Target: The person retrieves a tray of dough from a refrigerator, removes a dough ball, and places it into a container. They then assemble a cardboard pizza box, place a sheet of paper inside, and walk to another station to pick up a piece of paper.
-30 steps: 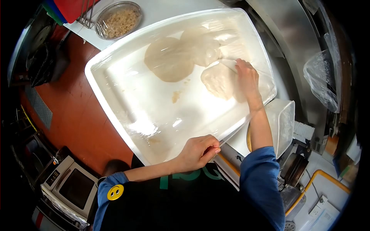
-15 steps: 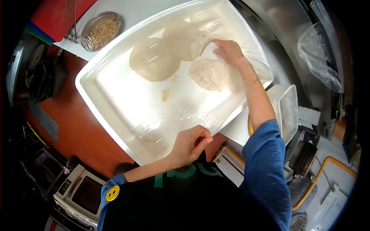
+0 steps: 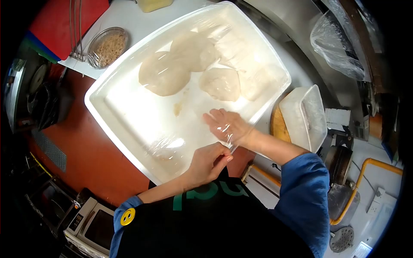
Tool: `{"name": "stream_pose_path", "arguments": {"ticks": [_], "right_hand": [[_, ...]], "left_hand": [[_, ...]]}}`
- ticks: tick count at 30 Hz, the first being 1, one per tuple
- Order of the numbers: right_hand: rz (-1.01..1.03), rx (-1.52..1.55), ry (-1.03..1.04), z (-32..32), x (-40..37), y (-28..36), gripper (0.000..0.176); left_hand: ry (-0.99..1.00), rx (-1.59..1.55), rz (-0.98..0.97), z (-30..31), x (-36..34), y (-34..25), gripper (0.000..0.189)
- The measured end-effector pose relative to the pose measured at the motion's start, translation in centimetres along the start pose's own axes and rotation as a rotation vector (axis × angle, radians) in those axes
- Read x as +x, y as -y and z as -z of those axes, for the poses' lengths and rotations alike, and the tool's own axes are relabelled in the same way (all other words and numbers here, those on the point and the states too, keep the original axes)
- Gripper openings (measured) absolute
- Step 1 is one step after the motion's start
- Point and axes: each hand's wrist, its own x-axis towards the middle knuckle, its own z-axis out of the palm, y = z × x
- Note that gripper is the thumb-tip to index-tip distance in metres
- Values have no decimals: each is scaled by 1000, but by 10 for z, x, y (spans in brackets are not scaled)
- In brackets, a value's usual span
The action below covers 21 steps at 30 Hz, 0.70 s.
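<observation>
A large white tray (image 3: 129, 148) holds several pale, flat round pieces (image 3: 165, 74) under clear plastic film (image 3: 165, 144). My left hand (image 3: 208, 162) is at the tray's near edge, thumb and fingers pinched on the film. Just above and to the right of it, my right hand (image 3: 228, 127) is spread with its fingers apart, over the near right part of the tray. Film shows across the right hand, so it appears to be under the plastic. One smaller pale piece (image 3: 220, 84) lies beyond this hand.
A metal bowl of shredded food (image 3: 108, 47) stands at the upper left beside a wire rack (image 3: 76, 30) and red boards. At the right are a clear plastic container (image 3: 303, 118) and a round wooden board (image 3: 279, 124).
My right hand has moved from the far right part of the tray back toward my left hand and spread its fingers. My left hand keeps its pinch. The view has shifted slightly.
</observation>
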Motion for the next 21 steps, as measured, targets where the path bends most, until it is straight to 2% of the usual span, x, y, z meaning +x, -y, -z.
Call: {"name": "stream_pose_path", "arguments": {"ticks": [2, 3, 5, 6, 8, 12, 14, 15, 18, 19, 21], "right_hand": [[-298, 134, 515, 23, 26, 24, 24], [-298, 131, 517, 16, 29, 26, 24], [-328, 315, 556, -6, 30, 26, 16], [-331, 305, 558, -13, 35, 28, 16], [-379, 9, 692, -26, 41, 33, 17], [-352, 58, 569, -38, 34, 4, 15], [-288, 76, 172, -49, 27, -24, 13], [-385, -133, 354, -56, 25, -36, 12], [-397, -207, 365, -61, 34, -63, 10], [-455, -317, 334, -68, 37, -74, 11], [-517, -436, 295, -69, 36, -81, 11]], "left_hand": [[9, -31, 43, 0, 0, -4, 8], [19, -54, 92, 1, -1, -6, 8], [3, -52, 65, -2, -1, -4, 8], [-14, -49, 41, 0, 0, -4, 8], [-19, -71, 41, -1, -1, -5, 8], [-6, -163, 62, 2, -3, -6, 8], [-15, -171, 52, 1, -5, -6, 8], [-23, -173, 38, 0, -5, -6, 8], [-52, -186, 29, -4, -5, -3, 8], [-48, -182, 21, -4, -2, -4, 8], [-71, -199, 127, -5, 4, -7, 8]]}}
